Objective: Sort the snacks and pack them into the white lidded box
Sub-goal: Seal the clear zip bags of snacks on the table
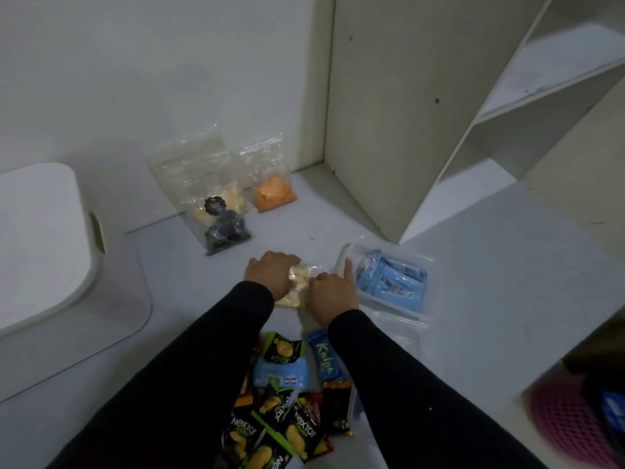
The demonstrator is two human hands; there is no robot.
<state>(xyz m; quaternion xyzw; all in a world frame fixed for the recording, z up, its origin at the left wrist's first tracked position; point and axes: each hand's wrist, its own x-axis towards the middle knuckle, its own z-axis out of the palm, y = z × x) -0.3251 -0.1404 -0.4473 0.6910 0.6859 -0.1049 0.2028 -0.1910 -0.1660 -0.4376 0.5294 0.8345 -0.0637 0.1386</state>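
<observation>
Both hands are working a small clear bag of pale yellow snacks (pixel 297 282) lying on the white floor (pixel 490 282), center frame. Left hand (pixel 270 274) is sitting on the bag's left end w/ fingers curled down over it, looks like it's gripping. Right hand (pixel 333 294) is gripping the bag's right end, fingers curled, index finger sticking out straight twd the clear tray (pixel 429 299) just right of it. Tray is holding several light blue packets (pixel 392 282), stacked/leaning.

White lidded box (pixel 44 238) is sitting well apart at far left, lid on, handle slot facing the hands.

Further back, near the wall: large clear bag w/ dark cookies + pale pieces (pixel 216 211), and just beside it on the right a clear bag of orange snacks (pixel 274 194). Both are leaning upright-ish, close together; can't tell if touching.

Near edge, btwn the black sleeves (pixel 406 384): loose pile of black/green Nextar packets (pixel 291 431), a blue Kalpa packet (pixel 324 360), another light blue wrapper (pixel 280 374), some dark red/brown packets (pixel 338 407). All overlapping.

White shelving unit (pixel 389 113) is standing at right rear. Pink mesh item (pixel 568 421) is showing bottom right, blurred.
</observation>
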